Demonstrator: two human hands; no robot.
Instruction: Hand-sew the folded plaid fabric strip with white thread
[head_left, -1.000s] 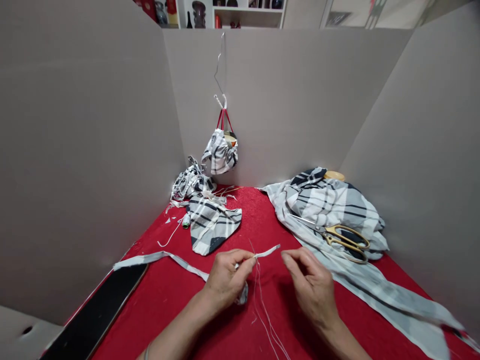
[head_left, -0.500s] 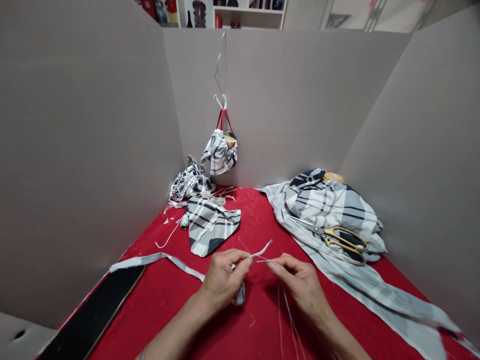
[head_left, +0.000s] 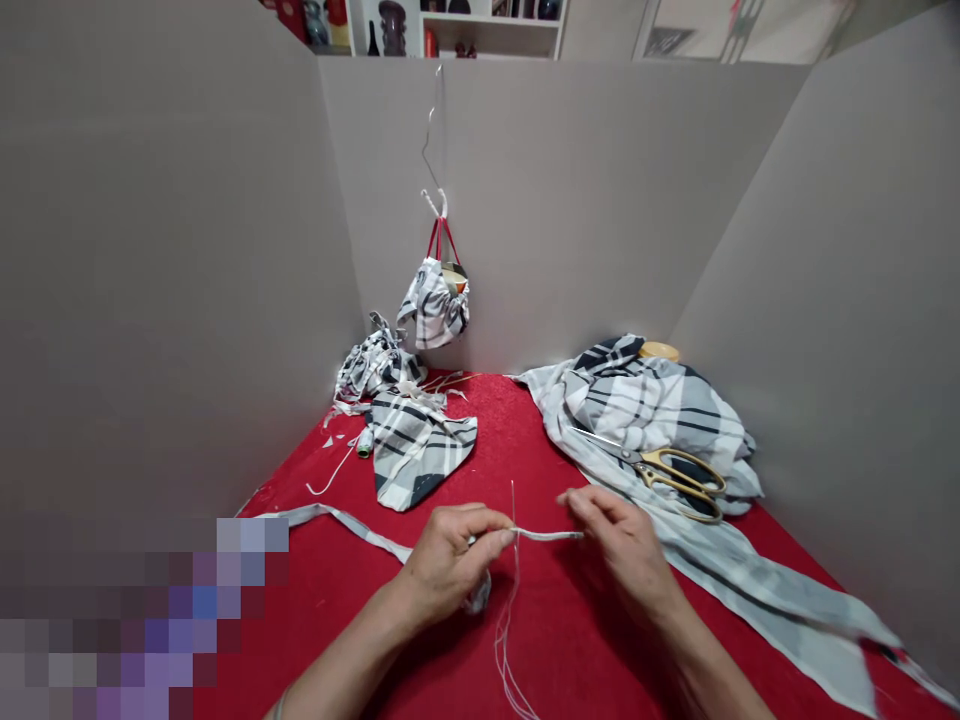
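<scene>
Across the lower half of the frame, a red felt worktop (head_left: 570, 640) sits inside three grey card walls (head_left: 562, 200), with a white shelf of ornaments (head_left: 450, 25) showing above them at the top. Right of centre, a large heap of grey-and-navy plaid cloth (head_left: 645, 400) lies against the right wall, and a long plaid strip (head_left: 757, 590) runs from it towards the lower right corner. Gold-handled scissors (head_left: 679, 475) rest on the heap. Left of centre lie a folded plaid piece (head_left: 420, 450) and a gathered plaid bundle (head_left: 375, 365); a plaid pouch (head_left: 433, 308) with red straps hangs above them from a wire hook (head_left: 431, 130) against the back wall. A thread spool (head_left: 364, 443) sits just left of the folded piece. At bottom centre, the left hand (head_left: 454, 565) closes its grip on a narrow white fabric strip (head_left: 547, 534), with a small plaid wad (head_left: 478, 600) beneath the palm. The right hand (head_left: 619, 545) pinches the strip's far end between its fingertips (head_left: 574, 500). Loose white threads (head_left: 516, 570) hang down from the strip towards the worktop.
</scene>
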